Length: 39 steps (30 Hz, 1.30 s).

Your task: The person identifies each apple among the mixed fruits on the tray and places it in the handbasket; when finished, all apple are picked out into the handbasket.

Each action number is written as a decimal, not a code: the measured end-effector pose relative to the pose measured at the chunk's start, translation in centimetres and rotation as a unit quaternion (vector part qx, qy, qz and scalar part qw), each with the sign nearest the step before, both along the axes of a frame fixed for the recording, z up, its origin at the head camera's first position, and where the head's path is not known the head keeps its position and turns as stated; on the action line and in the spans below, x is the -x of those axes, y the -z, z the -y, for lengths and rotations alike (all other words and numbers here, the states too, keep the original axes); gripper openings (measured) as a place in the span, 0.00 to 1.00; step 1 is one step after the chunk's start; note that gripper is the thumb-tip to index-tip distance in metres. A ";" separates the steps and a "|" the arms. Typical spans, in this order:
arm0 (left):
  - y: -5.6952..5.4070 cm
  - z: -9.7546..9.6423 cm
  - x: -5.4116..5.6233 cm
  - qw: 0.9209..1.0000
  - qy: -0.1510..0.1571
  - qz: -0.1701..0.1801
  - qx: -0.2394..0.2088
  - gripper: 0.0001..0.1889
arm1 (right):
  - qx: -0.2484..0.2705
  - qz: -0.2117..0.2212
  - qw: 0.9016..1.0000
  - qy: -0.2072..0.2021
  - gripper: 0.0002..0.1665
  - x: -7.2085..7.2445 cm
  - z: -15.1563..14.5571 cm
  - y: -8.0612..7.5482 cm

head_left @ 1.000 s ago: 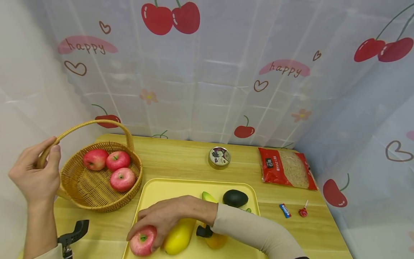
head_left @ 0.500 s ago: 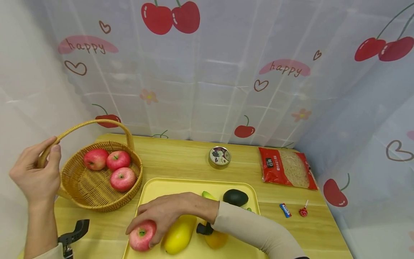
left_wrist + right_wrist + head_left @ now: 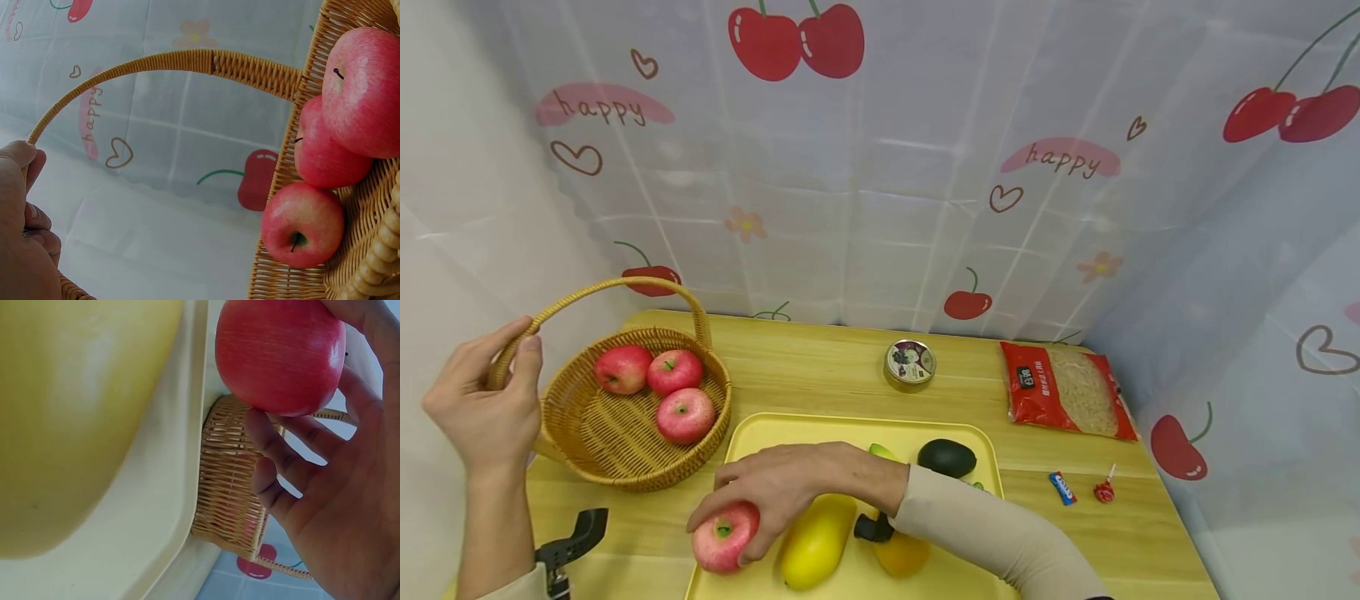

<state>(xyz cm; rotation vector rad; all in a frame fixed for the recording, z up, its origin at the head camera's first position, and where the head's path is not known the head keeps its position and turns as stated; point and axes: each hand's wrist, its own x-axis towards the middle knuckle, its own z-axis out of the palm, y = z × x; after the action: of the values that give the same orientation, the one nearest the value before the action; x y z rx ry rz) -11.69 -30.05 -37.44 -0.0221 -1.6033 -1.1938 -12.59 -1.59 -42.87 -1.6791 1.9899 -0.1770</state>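
My left hand (image 3: 486,400) grips the handle (image 3: 144,62) of a wicker basket (image 3: 617,479) on its left side. Three red apples lie in the basket; the nearest apple (image 3: 686,416) sits toward its right wall. Over the left part of a yellow tray (image 3: 820,423), my right hand (image 3: 775,496) holds another red apple (image 3: 725,537), its fingers and thumb round it. The right wrist view shows this held apple (image 3: 281,356) raised above the tray's edge. Beside that hand a yellow mango-like fruit (image 3: 817,542) lies on the tray.
Also on the tray are a dark green avocado (image 3: 947,458) and an orange fruit (image 3: 901,557), partly hidden by the right forearm. Behind it stands a round tin (image 3: 910,362). A red food bag (image 3: 1067,390), a small blue packet (image 3: 1063,488) and a lollipop (image 3: 1104,490) lie to the right.
My right hand has lifted the apple slightly and carried it a little to the left. The left hand keeps its hold on the basket handle, and the basket has stayed in place.
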 end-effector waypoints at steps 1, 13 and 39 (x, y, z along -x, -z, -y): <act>0.0 0.0 0.0 1.000 0.000 0.000 0.000 0.08 | 0.004 -0.001 1.000 0.001 0.42 0.1 0.0 0.0; 0.0 0.1 0.0 1.000 0.006 0.001 -0.006 0.08 | 0.069 -0.044 0.996 0.032 0.42 0.8 0.5 -0.4; 0.3 0.4 0.2 1.000 0.009 -0.006 -0.008 0.08 | 0.160 -0.030 0.978 0.132 0.43 3.7 4.8 -1.0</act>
<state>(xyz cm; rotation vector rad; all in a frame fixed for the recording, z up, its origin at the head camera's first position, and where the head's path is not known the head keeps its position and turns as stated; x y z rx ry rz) -11.94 -30.48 -37.75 -0.0337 -1.5855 -1.2174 -16.34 -6.41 -41.85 -1.6121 2.3248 -0.5745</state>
